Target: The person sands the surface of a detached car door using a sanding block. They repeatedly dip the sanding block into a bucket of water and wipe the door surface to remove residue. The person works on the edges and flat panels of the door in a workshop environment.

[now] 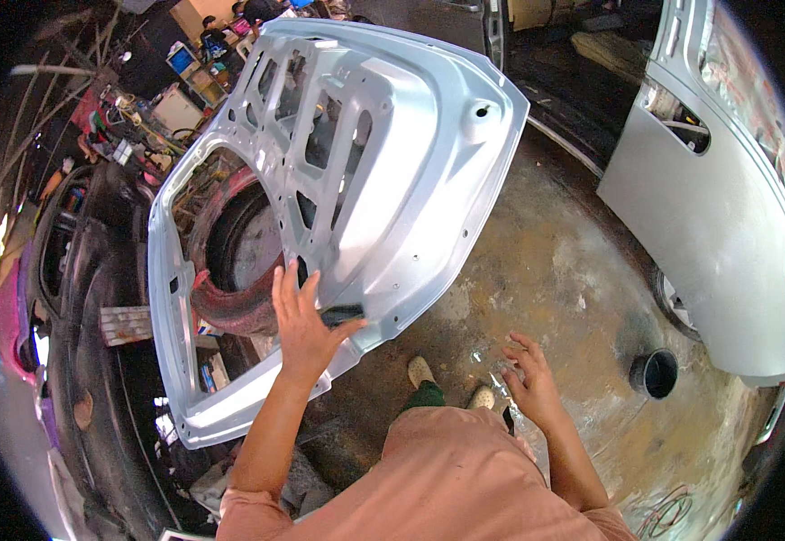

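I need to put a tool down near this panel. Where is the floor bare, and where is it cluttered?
Bare concrete floor lies between the silver panel under the left hand, the grey car door and the black cup; the right hand hovers there empty. Left of the panel it is crowded: a tyre and scraps.
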### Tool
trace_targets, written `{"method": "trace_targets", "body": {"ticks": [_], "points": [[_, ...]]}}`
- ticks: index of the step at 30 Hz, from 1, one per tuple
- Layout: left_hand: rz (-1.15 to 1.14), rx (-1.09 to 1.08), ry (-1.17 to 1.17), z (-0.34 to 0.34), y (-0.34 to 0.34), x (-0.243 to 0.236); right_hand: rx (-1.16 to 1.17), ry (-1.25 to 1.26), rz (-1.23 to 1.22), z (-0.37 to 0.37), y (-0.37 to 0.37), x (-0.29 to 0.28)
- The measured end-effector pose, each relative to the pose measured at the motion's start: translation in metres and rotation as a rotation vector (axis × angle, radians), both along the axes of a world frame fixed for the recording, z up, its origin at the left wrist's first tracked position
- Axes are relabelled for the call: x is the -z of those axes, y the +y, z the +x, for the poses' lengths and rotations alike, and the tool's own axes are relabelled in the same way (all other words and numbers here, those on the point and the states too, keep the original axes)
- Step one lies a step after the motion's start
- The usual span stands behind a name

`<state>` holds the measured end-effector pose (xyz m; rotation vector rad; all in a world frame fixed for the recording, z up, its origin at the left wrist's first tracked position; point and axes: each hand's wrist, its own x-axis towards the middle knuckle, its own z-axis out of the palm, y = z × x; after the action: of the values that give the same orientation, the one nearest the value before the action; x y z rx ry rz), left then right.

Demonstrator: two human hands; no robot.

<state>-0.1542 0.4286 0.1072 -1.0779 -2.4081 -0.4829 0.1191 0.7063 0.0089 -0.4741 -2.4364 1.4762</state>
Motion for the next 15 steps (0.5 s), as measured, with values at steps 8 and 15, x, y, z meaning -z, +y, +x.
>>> {"method": "trace_targets", "body": {"ticks": [8,15], "points": [[0.221,0.114,0.064,0.008,0.111,-0.014,-0.102,0.079,0.057,-0.025,-0.018,-0.019],[0.138,0.326,-0.081,0.053,0.079,0.0,-0.095,0.07,0.155,-0.005,-0.015,0.004]]}}
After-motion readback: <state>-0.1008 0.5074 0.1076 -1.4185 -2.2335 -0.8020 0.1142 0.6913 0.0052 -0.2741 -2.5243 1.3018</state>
